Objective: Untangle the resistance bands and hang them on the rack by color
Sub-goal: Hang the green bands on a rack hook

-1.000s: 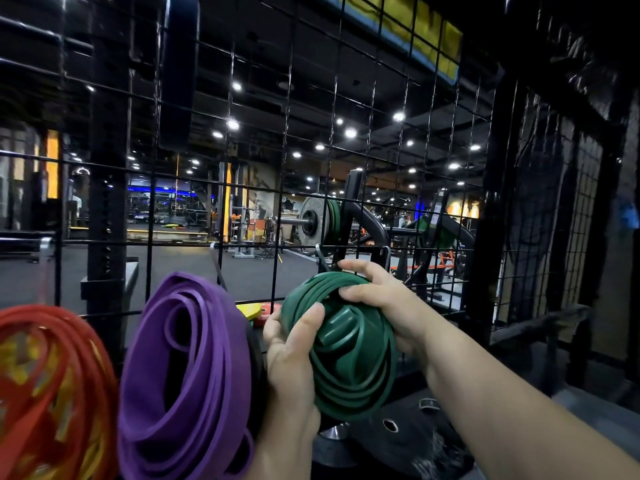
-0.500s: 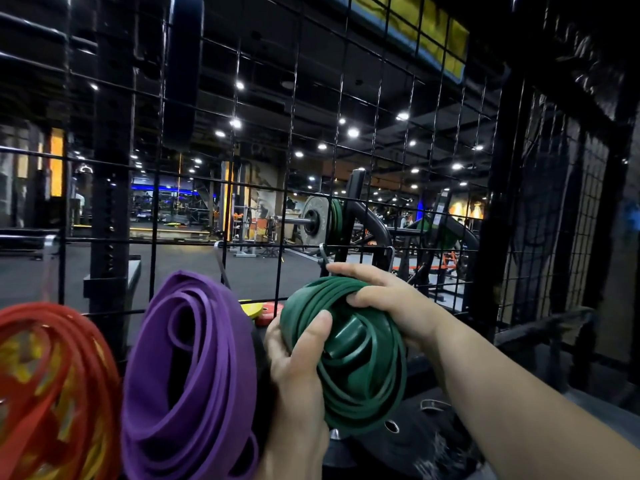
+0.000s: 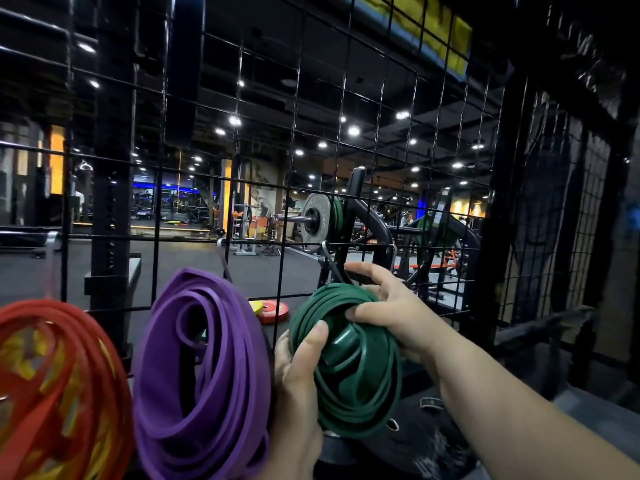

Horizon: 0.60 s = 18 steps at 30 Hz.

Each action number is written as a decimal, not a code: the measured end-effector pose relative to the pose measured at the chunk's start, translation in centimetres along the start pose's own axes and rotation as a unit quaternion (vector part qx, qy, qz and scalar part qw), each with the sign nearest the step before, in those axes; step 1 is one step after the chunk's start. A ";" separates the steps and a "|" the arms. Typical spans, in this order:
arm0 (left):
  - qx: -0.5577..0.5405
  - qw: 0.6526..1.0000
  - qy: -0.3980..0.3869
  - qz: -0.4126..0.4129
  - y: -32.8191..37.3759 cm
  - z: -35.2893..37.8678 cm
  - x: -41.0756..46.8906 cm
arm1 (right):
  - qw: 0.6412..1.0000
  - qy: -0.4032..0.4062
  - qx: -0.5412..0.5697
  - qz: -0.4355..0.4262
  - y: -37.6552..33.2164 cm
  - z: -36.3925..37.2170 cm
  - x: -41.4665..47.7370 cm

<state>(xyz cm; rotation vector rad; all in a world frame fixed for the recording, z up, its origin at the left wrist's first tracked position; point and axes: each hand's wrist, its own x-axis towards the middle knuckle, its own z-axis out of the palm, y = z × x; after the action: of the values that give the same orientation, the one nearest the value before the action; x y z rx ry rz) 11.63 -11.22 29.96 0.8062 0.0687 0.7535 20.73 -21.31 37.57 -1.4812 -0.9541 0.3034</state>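
The coil of green resistance bands [image 3: 349, 372] sits at the right end of the row, just beside the purple bands [image 3: 204, 375], with the red bands [image 3: 59, 375] further left. All three hang up against the wire grid rack [image 3: 287, 140], so each colour keeps its own bundle. The left hand [image 3: 298, 375] cups the coil from its left side with the thumb laid across the front loops, a grip that seems meant to stop the coil springing open. The right hand [image 3: 391, 306] grips the top, thumb dug into the front strands and fingers curled over the crown, right by the metal hook [image 3: 327, 254]. Whether the hook already bears the coil I cannot tell. Against half a second ago the coil has hardly shifted and the left thumb is where it was, but the right fingers have lifted and spread toward the hook.
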 end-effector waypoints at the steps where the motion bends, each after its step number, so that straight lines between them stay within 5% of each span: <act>1: 0.007 1.000 -0.024 -0.003 -0.1 -0.3 0.1 | 1.000 0.011 -0.008 -0.008 0.2 0.1 -0.1; 6: 0.018 0.999 -0.051 -0.008 -0.5 -1.3 0.6 | 0.998 0.053 -0.019 -0.019 0.8 0.8 -0.2; 12: 0.102 0.994 0.011 0.031 -2.0 -2.3 1.1 | 0.991 0.099 -0.090 -0.024 0.6 1.0 -0.4; 15: 0.120 0.992 -0.032 -0.007 -2.9 -3.2 0.5 | 0.989 0.100 -0.104 -0.020 0.7 1.1 -0.5; 18: 0.134 0.990 0.035 0.025 -3.0 -2.6 0.5 | 0.995 0.082 -0.059 -0.027 1.1 0.9 -0.5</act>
<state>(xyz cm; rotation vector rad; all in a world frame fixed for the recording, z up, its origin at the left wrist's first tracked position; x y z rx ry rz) 12.87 -10.65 26.21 1.0406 0.2163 0.8309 20.18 -20.89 36.23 -1.5597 -0.8901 0.0862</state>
